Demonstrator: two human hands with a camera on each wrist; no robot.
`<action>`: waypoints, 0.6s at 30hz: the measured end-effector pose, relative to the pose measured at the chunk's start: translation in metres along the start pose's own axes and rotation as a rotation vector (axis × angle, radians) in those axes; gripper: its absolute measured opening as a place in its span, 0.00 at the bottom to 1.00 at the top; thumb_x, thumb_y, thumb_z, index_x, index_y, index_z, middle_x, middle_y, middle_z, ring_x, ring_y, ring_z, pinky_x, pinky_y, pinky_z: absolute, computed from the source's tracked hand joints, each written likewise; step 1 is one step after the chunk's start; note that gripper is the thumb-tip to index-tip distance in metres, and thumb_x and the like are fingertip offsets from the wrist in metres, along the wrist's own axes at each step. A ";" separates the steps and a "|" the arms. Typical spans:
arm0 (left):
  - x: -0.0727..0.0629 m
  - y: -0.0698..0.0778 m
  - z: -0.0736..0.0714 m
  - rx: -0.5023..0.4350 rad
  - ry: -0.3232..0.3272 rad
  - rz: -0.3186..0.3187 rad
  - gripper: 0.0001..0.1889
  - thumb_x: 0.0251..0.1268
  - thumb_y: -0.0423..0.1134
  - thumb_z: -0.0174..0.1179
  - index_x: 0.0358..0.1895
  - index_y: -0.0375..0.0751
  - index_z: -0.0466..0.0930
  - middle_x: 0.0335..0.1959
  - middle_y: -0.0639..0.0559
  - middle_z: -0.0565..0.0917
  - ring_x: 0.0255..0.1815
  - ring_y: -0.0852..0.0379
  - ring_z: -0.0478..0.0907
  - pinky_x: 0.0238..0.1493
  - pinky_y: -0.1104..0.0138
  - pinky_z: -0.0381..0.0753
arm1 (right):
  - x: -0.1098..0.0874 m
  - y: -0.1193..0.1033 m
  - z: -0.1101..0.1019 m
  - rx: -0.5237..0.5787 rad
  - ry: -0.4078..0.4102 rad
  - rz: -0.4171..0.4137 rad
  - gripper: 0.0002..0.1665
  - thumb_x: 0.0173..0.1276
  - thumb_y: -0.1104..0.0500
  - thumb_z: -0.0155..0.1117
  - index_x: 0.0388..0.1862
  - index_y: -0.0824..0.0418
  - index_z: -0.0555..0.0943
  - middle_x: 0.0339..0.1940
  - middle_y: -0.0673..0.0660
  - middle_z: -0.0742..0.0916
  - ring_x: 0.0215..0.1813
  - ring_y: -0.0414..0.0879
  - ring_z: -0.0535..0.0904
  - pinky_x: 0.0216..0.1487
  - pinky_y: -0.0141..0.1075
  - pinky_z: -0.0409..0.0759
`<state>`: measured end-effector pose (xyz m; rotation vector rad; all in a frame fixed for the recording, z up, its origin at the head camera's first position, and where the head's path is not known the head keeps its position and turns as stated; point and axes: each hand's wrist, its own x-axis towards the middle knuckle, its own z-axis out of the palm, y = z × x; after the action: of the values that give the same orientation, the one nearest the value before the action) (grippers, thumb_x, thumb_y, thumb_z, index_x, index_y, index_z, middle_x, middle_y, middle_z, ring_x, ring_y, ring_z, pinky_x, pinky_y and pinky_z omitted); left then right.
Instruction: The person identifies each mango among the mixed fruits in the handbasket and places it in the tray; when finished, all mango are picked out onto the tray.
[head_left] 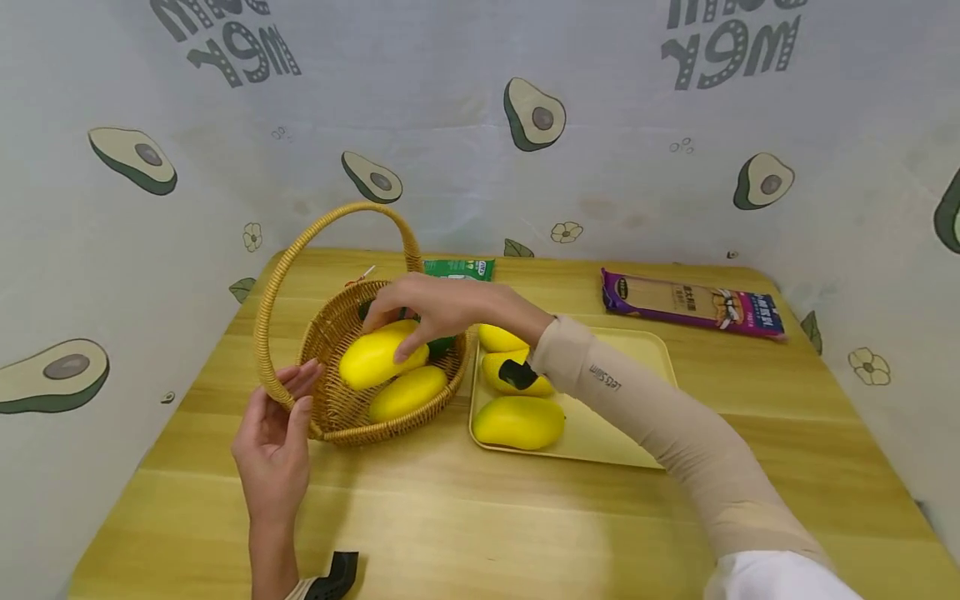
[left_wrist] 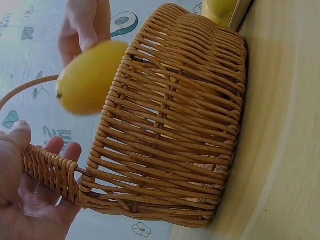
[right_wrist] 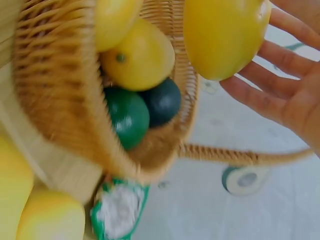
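Note:
My right hand (head_left: 442,304) holds a yellow mango (head_left: 371,358) over the mouth of a wicker basket (head_left: 405,427), fingers and thumb spread round it. In the left wrist view this mango (left_wrist: 90,80) is above the rim. My left hand (head_left: 273,458) grips the arched handle (head_left: 264,325) near its left foot, thumb and fingers on either side. Inside the basket lies another yellow mango (head_left: 408,393). The right wrist view shows a green fruit (right_wrist: 127,117) and a darker one (right_wrist: 162,102) in it, beside a yellow fruit (right_wrist: 142,57).
Right of the basket, a pale yellow tray (head_left: 600,429) bears several yellow mangoes (head_left: 519,422), partly under my right forearm. A purple pasta packet (head_left: 690,304) lies at the back right. Behind the basket is a green packet (head_left: 461,268). A patterned cloth (head_left: 465,167) hangs behind the table.

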<state>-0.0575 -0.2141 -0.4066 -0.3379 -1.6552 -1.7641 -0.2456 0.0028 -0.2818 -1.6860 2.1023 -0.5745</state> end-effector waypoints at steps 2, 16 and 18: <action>0.000 0.001 0.000 0.005 0.003 0.000 0.18 0.75 0.13 0.53 0.64 0.12 0.72 0.61 0.29 0.85 0.64 0.47 0.86 0.70 0.65 0.82 | -0.017 -0.002 0.000 -0.043 0.045 0.006 0.32 0.72 0.51 0.78 0.70 0.61 0.82 0.65 0.55 0.86 0.62 0.47 0.81 0.68 0.39 0.81; 0.000 0.004 0.001 -0.030 -0.002 0.003 0.18 0.74 0.12 0.53 0.64 0.11 0.71 0.61 0.29 0.85 0.63 0.47 0.87 0.70 0.64 0.82 | -0.152 0.005 0.024 -0.008 0.444 0.215 0.30 0.69 0.55 0.81 0.68 0.60 0.84 0.59 0.56 0.84 0.54 0.49 0.77 0.57 0.52 0.83; -0.001 0.004 0.001 -0.023 0.001 -0.001 0.18 0.74 0.12 0.53 0.64 0.11 0.72 0.61 0.29 0.85 0.63 0.47 0.87 0.70 0.65 0.82 | -0.167 0.008 0.032 -0.018 0.504 0.253 0.31 0.67 0.56 0.83 0.67 0.61 0.84 0.60 0.56 0.85 0.55 0.50 0.80 0.58 0.52 0.84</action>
<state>-0.0548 -0.2129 -0.4039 -0.3466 -1.6352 -1.7847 -0.2008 0.1650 -0.3056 -1.3486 2.6197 -0.9793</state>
